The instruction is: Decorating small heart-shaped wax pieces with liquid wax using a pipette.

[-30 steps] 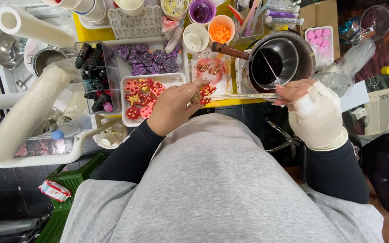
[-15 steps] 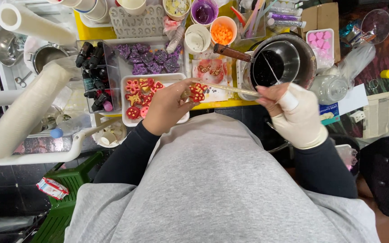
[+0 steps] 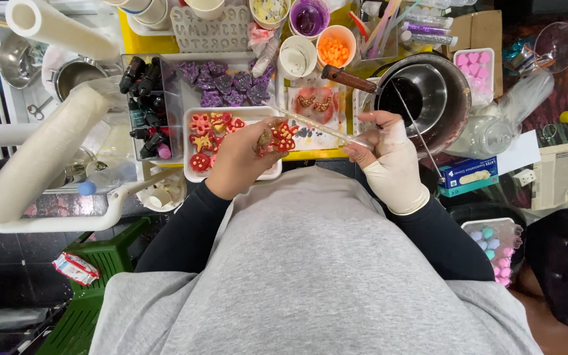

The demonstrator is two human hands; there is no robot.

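Observation:
My left hand (image 3: 241, 161) holds a small red flower-shaped piece (image 3: 284, 136) over the front edge of a white tray (image 3: 192, 172) of red and yellow shaped pieces. My right hand (image 3: 384, 148), in a pale glove, grips a long clear pipette (image 3: 313, 128) whose tip reaches toward the red piece. Just behind the hands lies a clear plate (image 3: 315, 105) smeared red with two small brown shapes on it. A metal saucepan (image 3: 425, 92) with a thin stirring rod stands right beside my gloved hand.
Behind the tray are purple shaped pieces (image 3: 221, 82), dark small bottles (image 3: 144, 105), cups of orange beads (image 3: 335, 47) and purple liquid (image 3: 309, 16). Paper rolls (image 3: 41, 151) lie at left, a glove box (image 3: 468, 174) and pink pieces (image 3: 473, 66) at right.
My left hand lifted a red piece off the tray and brought it toward my body. My right hand moved left from the saucepan, bringing the pipette across to the piece.

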